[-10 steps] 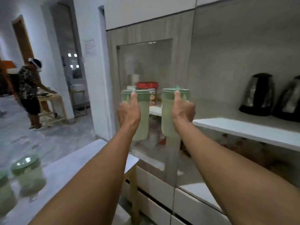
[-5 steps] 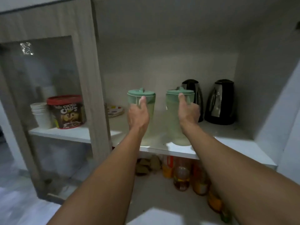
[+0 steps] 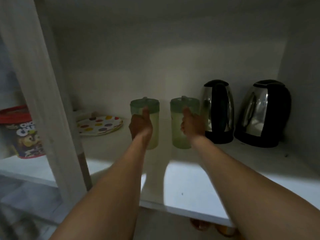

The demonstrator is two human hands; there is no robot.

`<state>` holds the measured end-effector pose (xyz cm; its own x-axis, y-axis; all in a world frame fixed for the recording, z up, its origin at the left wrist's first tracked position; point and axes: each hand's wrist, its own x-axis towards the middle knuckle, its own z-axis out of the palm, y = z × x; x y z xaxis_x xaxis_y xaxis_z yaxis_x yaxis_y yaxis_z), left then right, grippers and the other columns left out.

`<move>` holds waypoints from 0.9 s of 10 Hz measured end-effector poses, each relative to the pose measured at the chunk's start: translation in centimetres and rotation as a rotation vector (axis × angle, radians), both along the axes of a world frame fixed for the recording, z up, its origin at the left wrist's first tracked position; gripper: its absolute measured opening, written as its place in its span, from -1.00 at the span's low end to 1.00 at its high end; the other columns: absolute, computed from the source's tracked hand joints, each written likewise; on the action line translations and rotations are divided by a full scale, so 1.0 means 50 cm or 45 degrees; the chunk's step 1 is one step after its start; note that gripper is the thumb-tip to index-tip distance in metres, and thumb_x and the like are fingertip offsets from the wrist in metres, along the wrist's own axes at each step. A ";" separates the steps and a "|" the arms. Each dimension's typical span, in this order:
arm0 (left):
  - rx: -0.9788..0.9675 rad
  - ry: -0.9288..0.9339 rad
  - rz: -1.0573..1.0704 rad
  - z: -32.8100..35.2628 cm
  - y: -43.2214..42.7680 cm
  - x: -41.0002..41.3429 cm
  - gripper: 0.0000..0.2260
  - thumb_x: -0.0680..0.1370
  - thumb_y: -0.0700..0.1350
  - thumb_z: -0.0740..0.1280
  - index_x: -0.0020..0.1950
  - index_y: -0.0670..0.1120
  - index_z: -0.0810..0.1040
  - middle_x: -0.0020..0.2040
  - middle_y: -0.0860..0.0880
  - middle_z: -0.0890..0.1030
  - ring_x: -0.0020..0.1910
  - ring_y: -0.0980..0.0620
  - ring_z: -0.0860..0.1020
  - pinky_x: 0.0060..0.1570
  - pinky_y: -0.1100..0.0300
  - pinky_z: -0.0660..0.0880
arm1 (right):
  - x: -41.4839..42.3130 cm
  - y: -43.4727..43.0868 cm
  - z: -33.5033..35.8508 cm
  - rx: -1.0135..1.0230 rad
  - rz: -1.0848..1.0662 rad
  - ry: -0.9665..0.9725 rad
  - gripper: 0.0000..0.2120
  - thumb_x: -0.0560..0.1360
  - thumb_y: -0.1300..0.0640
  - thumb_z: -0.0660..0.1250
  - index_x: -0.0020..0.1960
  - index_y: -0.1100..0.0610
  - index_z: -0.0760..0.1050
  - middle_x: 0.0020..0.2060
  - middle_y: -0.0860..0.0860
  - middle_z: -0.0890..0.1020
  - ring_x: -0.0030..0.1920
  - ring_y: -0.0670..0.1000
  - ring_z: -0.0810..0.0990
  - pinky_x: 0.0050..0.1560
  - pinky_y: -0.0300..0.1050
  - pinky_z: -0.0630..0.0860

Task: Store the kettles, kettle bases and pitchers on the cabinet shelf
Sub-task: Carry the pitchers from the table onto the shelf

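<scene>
Two bare forearms reach forward side by side, elbows low and wide, drawing closer together toward the wrists. The left hand [image 3: 141,126] grips the left pitcher [image 3: 154,130], with its thumb upright against the side just under the lid. The right hand [image 3: 191,126] holds the right pitcher [image 3: 176,130] the same way, thumb raised and fingers curled out of sight behind. The hands are level with each other and apart.

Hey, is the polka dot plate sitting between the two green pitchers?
No, the plate lies left of the left pitcher, while the right pitcher stands further right.
</scene>
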<state>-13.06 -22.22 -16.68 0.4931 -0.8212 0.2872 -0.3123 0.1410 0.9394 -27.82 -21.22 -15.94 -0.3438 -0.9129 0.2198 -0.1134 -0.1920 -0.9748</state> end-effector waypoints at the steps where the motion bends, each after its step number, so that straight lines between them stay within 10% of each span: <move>1: -0.078 -0.029 -0.041 -0.004 -0.090 0.018 -0.35 0.59 0.27 0.09 0.02 -0.33 0.58 -0.03 -0.32 0.65 -0.03 -0.30 0.63 -0.05 -0.07 0.56 | 0.009 -0.079 -0.004 0.012 -0.025 0.098 -0.40 0.19 -0.49 0.03 -0.31 0.06 0.37 -0.17 0.20 0.56 -0.15 0.15 0.54 0.09 0.23 0.56; 5: -0.026 -0.034 -0.190 0.004 -0.273 0.026 -0.44 0.65 0.17 0.09 0.06 -0.33 0.58 0.01 -0.26 0.64 0.04 -0.23 0.60 -0.10 0.16 0.38 | 0.020 -0.271 -0.010 0.043 -0.134 -0.031 -0.49 0.50 -0.35 0.18 -0.39 0.03 0.37 -0.40 0.04 0.49 -0.24 0.12 0.49 -0.11 0.02 0.40; 7: 0.172 -0.060 -0.134 0.034 -0.258 0.015 -0.38 0.64 0.21 0.05 0.38 -0.32 0.36 0.33 -0.30 0.46 0.32 -0.26 0.45 0.22 0.02 0.37 | 0.015 -0.276 -0.007 0.212 -0.134 0.045 -0.40 0.34 -0.55 0.10 -0.26 0.01 0.41 -0.08 0.13 0.54 -0.04 0.11 0.52 0.04 -0.01 0.42; 8: 0.298 0.040 -0.036 0.041 -0.241 0.011 -0.26 0.58 0.31 0.11 0.48 -0.27 0.18 0.43 -0.32 0.29 0.40 -0.30 0.33 0.34 -0.10 0.28 | 0.011 -0.251 -0.008 0.204 -0.184 0.014 -0.15 0.43 -0.45 0.23 0.45 0.16 0.34 0.34 0.19 0.48 0.31 0.20 0.49 0.36 0.11 0.38; 9: 0.298 0.013 0.063 0.045 -0.205 0.002 -0.27 0.57 0.28 0.17 0.49 -0.25 0.16 0.44 -0.30 0.25 0.40 -0.32 0.29 0.34 -0.13 0.27 | 0.007 -0.208 -0.005 0.197 -0.283 0.093 0.04 0.48 -0.33 0.31 0.60 0.24 -0.17 0.57 0.20 0.13 0.54 0.21 0.18 0.49 0.09 0.14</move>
